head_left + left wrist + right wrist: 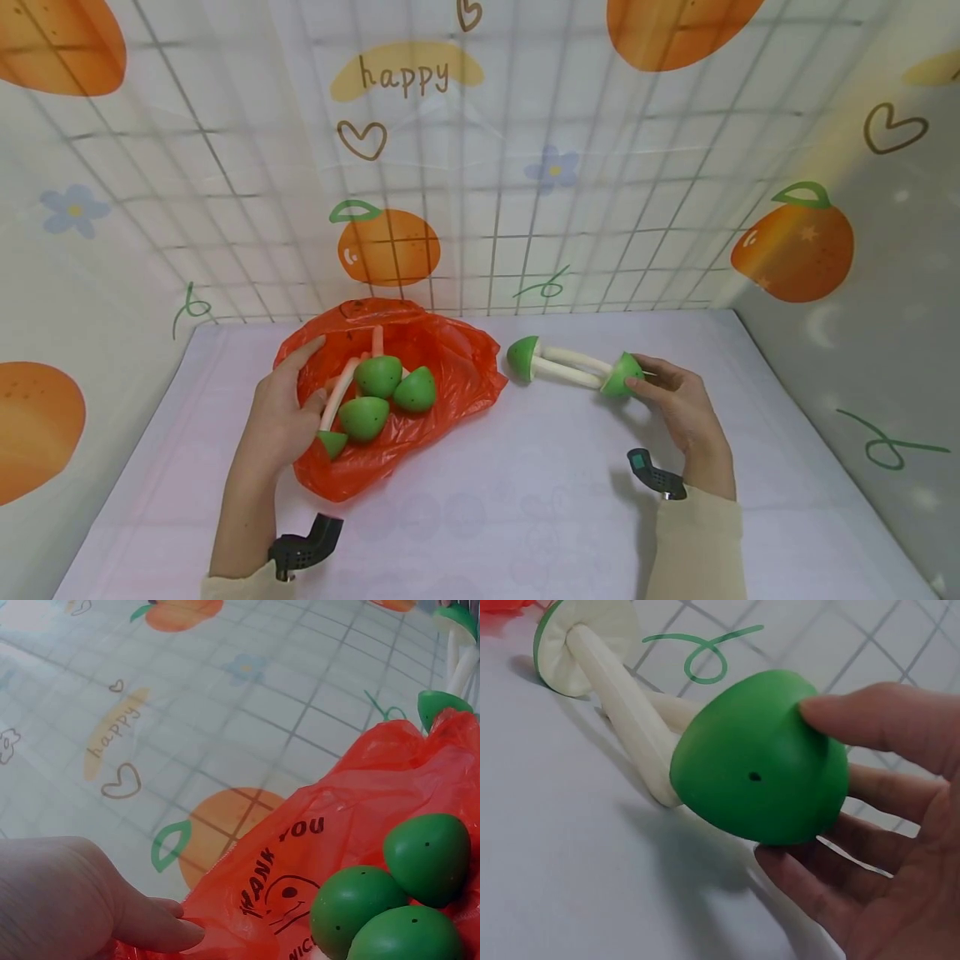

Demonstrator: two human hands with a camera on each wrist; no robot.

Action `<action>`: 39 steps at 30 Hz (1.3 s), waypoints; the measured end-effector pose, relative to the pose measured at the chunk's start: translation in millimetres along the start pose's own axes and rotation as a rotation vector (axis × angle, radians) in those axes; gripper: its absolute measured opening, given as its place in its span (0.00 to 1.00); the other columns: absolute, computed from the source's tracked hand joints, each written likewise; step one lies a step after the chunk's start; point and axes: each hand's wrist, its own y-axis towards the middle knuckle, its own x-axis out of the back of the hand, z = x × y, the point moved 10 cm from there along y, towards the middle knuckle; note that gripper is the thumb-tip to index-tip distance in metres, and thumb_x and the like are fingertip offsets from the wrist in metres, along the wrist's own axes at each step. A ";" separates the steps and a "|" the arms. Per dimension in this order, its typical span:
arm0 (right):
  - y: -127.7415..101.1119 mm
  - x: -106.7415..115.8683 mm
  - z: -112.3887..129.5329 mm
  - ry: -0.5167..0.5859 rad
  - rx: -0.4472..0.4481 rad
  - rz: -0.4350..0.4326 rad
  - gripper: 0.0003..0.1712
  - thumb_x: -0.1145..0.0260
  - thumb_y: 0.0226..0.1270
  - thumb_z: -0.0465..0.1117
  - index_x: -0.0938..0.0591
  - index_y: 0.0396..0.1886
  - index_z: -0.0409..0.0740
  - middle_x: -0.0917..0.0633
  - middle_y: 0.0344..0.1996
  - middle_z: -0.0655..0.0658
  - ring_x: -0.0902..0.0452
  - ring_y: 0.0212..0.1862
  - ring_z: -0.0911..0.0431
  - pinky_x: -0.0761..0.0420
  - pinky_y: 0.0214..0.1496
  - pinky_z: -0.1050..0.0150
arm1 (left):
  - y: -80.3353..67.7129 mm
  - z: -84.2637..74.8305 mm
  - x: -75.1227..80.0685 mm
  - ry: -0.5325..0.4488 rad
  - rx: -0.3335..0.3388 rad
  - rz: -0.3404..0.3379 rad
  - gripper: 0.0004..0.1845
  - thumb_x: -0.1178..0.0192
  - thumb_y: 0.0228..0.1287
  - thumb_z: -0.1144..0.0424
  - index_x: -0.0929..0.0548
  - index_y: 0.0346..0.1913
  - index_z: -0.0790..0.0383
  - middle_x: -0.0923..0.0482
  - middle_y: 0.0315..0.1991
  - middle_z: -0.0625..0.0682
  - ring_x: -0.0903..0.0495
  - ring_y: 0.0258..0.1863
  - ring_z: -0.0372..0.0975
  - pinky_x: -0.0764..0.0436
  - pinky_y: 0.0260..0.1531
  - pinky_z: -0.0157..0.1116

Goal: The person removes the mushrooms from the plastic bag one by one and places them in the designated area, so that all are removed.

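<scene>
A red plastic bag point(450, 358) point(300, 847) lies open on the white table and holds several toy mushrooms point(378, 377) point(427, 855) with green caps and cream stems. My left hand point(281, 408) point(75, 900) grips the bag's left rim, thumb pressed on the plastic. To the right of the bag two more mushrooms lie side by side, pointing opposite ways. My right hand point(678, 400) point(900, 847) pinches the green cap point(619, 375) point(757, 757) of the nearer one, thumb above and fingers under it. The other mushroom's cap point(522, 358) point(577, 637) lies close to the bag.
Walls printed with oranges, hearts and a grid point(480, 208) close in the table at the back and on both sides. Bare white tabletop point(510, 500) lies between my arms. A black wrist camera mount point(303, 546) sits on each forearm.
</scene>
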 end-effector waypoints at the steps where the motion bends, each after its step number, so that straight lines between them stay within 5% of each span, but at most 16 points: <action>1: -0.4 0.3 0.0 0.016 0.001 0.004 0.33 0.25 0.68 0.31 0.25 0.70 0.26 0.15 0.48 0.62 0.22 0.53 0.64 0.21 0.54 0.78 | -0.1 0.0 0.0 0.000 0.001 0.000 0.38 0.42 0.72 0.76 0.38 0.83 0.58 0.38 0.79 0.63 0.41 0.78 0.60 0.28 0.66 0.64; 14: -0.4 1.9 -6.5 -0.042 0.005 0.044 0.34 0.26 0.68 0.31 0.25 0.72 0.33 0.18 0.54 0.62 0.24 0.58 0.65 0.26 0.57 0.80 | -0.2 -1.2 0.8 0.001 -0.004 0.001 0.39 0.42 0.72 0.76 0.38 0.83 0.58 0.38 0.79 0.62 0.42 0.79 0.59 0.29 0.67 0.64; 28: 0.3 0.2 -4.3 -0.100 0.029 0.044 0.39 0.22 0.65 0.33 0.26 0.74 0.35 0.23 0.68 0.42 0.27 0.62 0.62 0.26 0.58 0.80 | -1.0 -1.5 1.8 -0.008 -0.005 -0.004 0.38 0.43 0.72 0.77 0.38 0.83 0.58 0.38 0.79 0.63 0.41 0.78 0.60 0.28 0.66 0.64; 39: -2.9 2.6 7.9 -0.179 0.063 0.022 0.36 0.24 0.68 0.35 0.25 0.74 0.39 0.19 0.64 0.49 0.26 0.61 0.63 0.26 0.59 0.79 | -1.1 -1.0 2.9 -0.018 -0.014 -0.010 0.38 0.42 0.72 0.76 0.37 0.82 0.58 0.37 0.79 0.62 0.41 0.78 0.59 0.28 0.66 0.64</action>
